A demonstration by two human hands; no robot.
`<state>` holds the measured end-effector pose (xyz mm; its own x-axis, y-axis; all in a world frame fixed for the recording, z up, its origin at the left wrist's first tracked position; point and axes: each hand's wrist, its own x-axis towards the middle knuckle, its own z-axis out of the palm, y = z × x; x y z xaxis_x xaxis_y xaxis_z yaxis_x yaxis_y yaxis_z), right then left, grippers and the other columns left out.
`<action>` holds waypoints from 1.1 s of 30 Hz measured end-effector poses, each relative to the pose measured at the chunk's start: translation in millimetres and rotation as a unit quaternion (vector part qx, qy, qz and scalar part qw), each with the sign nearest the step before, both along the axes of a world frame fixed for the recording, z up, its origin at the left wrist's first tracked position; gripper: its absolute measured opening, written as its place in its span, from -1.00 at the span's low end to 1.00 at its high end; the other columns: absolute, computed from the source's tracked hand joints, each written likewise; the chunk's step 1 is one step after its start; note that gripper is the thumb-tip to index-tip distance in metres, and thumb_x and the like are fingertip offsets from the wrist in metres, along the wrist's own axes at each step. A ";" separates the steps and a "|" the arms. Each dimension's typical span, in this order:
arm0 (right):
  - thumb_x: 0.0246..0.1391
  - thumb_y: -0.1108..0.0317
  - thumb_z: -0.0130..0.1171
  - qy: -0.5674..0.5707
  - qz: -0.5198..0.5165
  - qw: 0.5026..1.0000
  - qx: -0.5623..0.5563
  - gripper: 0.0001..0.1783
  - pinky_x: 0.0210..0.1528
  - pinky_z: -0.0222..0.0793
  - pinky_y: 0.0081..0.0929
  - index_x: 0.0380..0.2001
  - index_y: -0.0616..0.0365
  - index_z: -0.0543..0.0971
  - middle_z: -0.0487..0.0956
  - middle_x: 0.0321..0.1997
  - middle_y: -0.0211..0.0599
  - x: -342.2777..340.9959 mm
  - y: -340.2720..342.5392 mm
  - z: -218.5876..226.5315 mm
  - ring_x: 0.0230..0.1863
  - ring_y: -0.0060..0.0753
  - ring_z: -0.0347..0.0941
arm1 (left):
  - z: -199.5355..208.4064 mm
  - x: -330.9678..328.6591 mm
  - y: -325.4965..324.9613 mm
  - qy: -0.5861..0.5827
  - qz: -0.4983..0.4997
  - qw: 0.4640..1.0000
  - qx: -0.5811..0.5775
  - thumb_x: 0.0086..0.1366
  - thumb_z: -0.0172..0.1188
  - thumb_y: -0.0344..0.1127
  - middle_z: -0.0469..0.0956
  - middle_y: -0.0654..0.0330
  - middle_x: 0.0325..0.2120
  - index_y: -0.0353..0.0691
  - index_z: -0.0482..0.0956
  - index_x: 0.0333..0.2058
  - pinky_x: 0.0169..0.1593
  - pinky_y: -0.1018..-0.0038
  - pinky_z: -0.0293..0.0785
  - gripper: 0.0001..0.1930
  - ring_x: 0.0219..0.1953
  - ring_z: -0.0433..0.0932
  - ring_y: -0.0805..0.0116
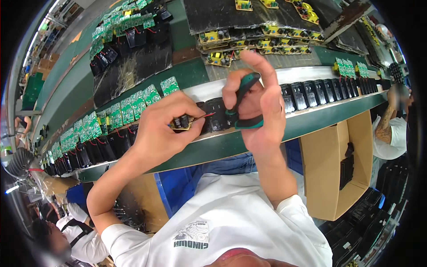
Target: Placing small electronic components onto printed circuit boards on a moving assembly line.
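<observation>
We record a long green workbench with a pale strip along it (311, 122), crossing the whole view in front of the person. At its far side we note a stack of flat black sheets (213, 18) carrying yellow-and-black electronic parts. Below the bench, to the person's right, stands an open brown cardboard box (320, 178) with black pieces inside; a blue plastic bin (175, 187) sits under the bench, left of centre.

Along the bench we observe a row of open black plastic casings (309, 93) to the right, and a row of green printed circuit boards (126, 111) above dark casings to the left.

The left hand (167, 122) is closed in a narrow pinch, thumb against fingers, on a small component-laden circuit board with a yellowish edge (181, 123). The right hand (267, 111) is wrapped around a teal-and-black two-handled tool (243, 89), its handles spread apart; we cannot tell how its tip stands.

Between the hands lies a single black plastic casing (216, 113) on the bench. A thin red wire (209, 115) projects from the left fingertips over it.
</observation>
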<state>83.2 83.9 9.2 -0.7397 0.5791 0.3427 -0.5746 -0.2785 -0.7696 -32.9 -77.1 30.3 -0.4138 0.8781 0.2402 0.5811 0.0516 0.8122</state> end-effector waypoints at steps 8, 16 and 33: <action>0.50 -0.12 -0.12 0.056 0.021 0.995 -0.073 -0.56 -0.35 0.10 -0.48 -0.21 0.05 0.37 0.35 -0.39 -0.35 -6.5 -24.6 -27.5 -0.43 -0.51 0.10 | -21.7 -6.6 -18.3 0.439 -0.008 0.895 -0.071 0.16 0.31 -0.43 0.59 0.24 -0.15 -0.17 0.70 -0.17 -0.19 0.47 0.41 -0.77 -0.30 0.50 0.32; 0.42 0.00 -0.05 0.086 -0.027 0.996 0.007 -0.65 -0.36 0.11 -0.44 -0.32 0.04 0.34 0.33 -0.42 -0.36 -7.8 -47.3 -46.2 -0.45 -0.47 0.12 | -30.2 -14.4 -28.9 0.474 -0.002 0.876 -0.086 0.19 0.26 -0.36 0.55 0.25 -0.14 -0.12 0.72 -0.12 -0.23 0.47 0.38 -0.74 -0.29 0.46 0.35; 0.26 0.31 -0.06 0.148 -0.049 0.987 0.030 -0.84 -0.36 0.18 -0.43 -0.37 0.15 0.40 0.37 -0.45 -0.33 -7.8 -54.1 -48.7 -0.47 -0.46 0.18 | -37.9 -12.5 -25.5 0.512 -0.003 0.854 -0.098 0.20 0.25 -0.33 0.50 0.27 -0.18 -0.12 0.71 -0.12 -0.27 0.48 0.31 -0.74 -0.29 0.43 0.36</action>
<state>75.4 29.8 -39.4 -0.5430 0.6150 0.5718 -0.7988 -0.1684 -0.5775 -45.3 -102.6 -7.5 -0.0705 0.9440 0.3222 0.9819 0.1226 -0.1445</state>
